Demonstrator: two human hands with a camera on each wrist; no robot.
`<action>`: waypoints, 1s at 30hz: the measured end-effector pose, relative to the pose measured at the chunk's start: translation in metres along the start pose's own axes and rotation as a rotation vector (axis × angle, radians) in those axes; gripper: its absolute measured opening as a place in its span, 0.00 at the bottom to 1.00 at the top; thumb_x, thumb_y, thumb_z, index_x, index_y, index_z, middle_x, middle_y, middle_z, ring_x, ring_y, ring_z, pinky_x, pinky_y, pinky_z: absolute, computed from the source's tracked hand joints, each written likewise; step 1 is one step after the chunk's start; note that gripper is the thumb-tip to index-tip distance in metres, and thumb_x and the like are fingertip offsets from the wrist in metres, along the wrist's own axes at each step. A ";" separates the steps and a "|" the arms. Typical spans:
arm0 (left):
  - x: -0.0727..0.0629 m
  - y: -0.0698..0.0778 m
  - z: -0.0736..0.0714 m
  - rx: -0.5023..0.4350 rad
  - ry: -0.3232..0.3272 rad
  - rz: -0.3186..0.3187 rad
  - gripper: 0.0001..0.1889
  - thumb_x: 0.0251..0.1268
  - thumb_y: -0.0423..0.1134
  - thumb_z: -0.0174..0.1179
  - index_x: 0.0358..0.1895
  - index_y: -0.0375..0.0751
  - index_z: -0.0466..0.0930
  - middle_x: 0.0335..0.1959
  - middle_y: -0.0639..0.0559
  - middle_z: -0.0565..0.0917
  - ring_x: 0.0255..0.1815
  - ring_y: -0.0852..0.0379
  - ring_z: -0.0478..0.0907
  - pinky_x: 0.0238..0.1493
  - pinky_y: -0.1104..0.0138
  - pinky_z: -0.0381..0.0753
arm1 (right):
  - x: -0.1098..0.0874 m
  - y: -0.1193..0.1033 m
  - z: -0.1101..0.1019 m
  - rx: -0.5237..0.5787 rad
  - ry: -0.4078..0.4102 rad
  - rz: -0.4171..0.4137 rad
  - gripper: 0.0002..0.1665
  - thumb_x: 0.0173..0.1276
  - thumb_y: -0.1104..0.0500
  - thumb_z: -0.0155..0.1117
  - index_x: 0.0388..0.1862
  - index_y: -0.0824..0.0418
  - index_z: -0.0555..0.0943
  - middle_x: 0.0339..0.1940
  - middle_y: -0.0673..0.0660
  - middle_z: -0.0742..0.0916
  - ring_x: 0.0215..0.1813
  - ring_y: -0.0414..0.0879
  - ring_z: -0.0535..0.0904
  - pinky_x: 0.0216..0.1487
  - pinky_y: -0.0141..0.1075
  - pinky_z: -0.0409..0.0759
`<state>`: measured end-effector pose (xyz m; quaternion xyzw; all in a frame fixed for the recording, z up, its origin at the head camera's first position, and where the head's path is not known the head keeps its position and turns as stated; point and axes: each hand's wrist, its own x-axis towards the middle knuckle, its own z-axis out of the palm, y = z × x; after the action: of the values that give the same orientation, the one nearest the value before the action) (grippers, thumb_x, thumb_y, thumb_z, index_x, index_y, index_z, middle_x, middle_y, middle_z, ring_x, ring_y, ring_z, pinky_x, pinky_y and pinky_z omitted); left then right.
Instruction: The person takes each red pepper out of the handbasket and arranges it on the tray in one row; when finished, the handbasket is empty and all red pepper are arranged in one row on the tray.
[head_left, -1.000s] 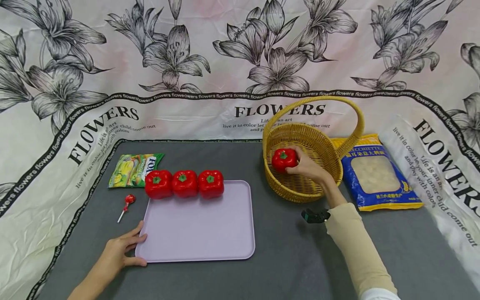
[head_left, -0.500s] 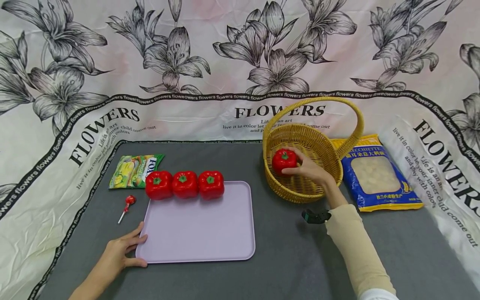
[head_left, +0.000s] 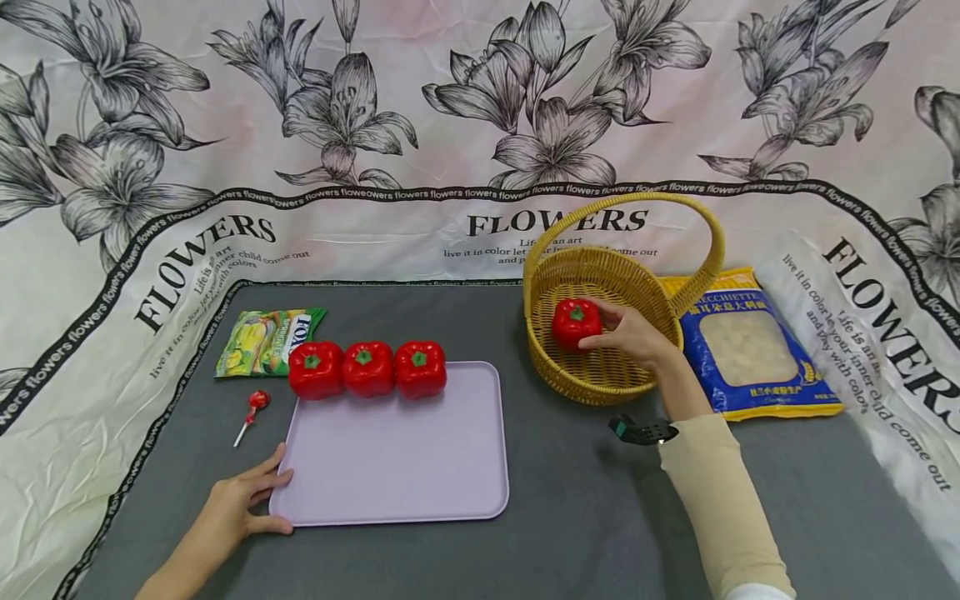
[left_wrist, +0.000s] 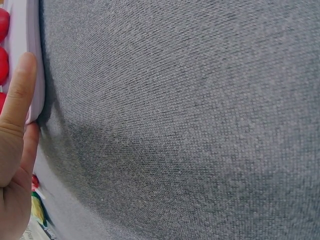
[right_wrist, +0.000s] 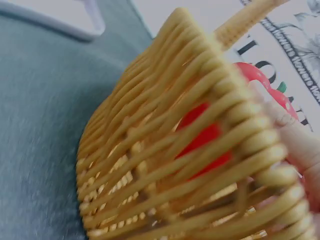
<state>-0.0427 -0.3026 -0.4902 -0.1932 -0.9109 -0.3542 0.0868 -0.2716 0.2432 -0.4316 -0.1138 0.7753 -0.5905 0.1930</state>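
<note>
My right hand point(head_left: 630, 337) holds a red bell pepper point(head_left: 575, 323) by its right side, thumb in front and fingers behind, within the yellow wicker basket point(head_left: 592, 396). In the right wrist view the pepper's red skin point(right_wrist: 205, 145) shows through the basket's weave, and the thumb lies on its upper part. My left hand point(head_left: 232, 508) rests at the near left corner of a lilac tray point(head_left: 390, 467). Its thumb lies straight along the front edge while the fingers touch the left rim. Three more red bell peppers point(head_left: 369, 368) stand in a row along the tray's far edge.
Behind the left end of the pepper row lies a green and yellow snack packet point(head_left: 262, 342). A red lollipop point(head_left: 255, 412) is left of the tray. Right of the basket, partly under its handle point(head_left: 716, 250), lies a blue and yellow pasta bag point(head_left: 750, 350).
My right hand and its pepper have shifted slightly to the right inside the basket. The left hand, the tray and the three peppers in the row stay put.
</note>
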 end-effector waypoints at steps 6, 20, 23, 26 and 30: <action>0.001 0.002 -0.002 0.060 -0.027 -0.049 0.36 0.16 0.36 0.79 0.42 0.22 0.83 0.55 0.24 0.75 0.55 0.73 0.69 0.41 0.91 0.69 | -0.006 -0.008 -0.002 0.128 0.000 0.050 0.48 0.60 0.73 0.67 0.76 0.64 0.55 0.74 0.67 0.62 0.71 0.59 0.61 0.54 0.29 0.78; 0.001 0.004 -0.002 0.086 -0.047 -0.071 0.37 0.17 0.38 0.79 0.43 0.23 0.83 0.56 0.26 0.75 0.54 0.65 0.74 0.40 0.90 0.70 | -0.023 -0.027 0.000 0.211 -0.054 0.080 0.47 0.62 0.76 0.61 0.76 0.66 0.50 0.74 0.71 0.58 0.55 0.37 0.73 0.54 0.31 0.78; 0.002 0.006 -0.003 0.087 -0.080 -0.121 0.37 0.18 0.37 0.79 0.44 0.23 0.83 0.57 0.26 0.74 0.53 0.58 0.77 0.39 0.86 0.75 | -0.027 -0.031 0.001 0.230 -0.071 0.056 0.48 0.62 0.77 0.61 0.76 0.68 0.48 0.74 0.73 0.56 0.54 0.35 0.74 0.54 0.30 0.78; 0.003 0.008 -0.004 0.103 -0.096 -0.147 0.37 0.18 0.38 0.79 0.44 0.23 0.83 0.58 0.27 0.74 0.51 0.50 0.79 0.38 0.81 0.79 | -0.031 -0.035 0.002 0.243 -0.080 0.040 0.48 0.62 0.77 0.60 0.76 0.69 0.48 0.74 0.73 0.57 0.54 0.35 0.74 0.54 0.31 0.78; 0.003 0.007 -0.004 0.102 -0.087 -0.132 0.37 0.18 0.38 0.79 0.44 0.23 0.83 0.57 0.27 0.74 0.51 0.54 0.78 0.38 0.85 0.76 | -0.035 -0.043 0.004 0.252 -0.080 0.038 0.48 0.62 0.77 0.61 0.76 0.68 0.49 0.69 0.66 0.67 0.55 0.38 0.75 0.54 0.33 0.79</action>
<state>-0.0422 -0.2996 -0.4826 -0.1435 -0.9413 -0.3036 0.0332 -0.2402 0.2423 -0.3857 -0.0975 0.6886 -0.6745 0.2477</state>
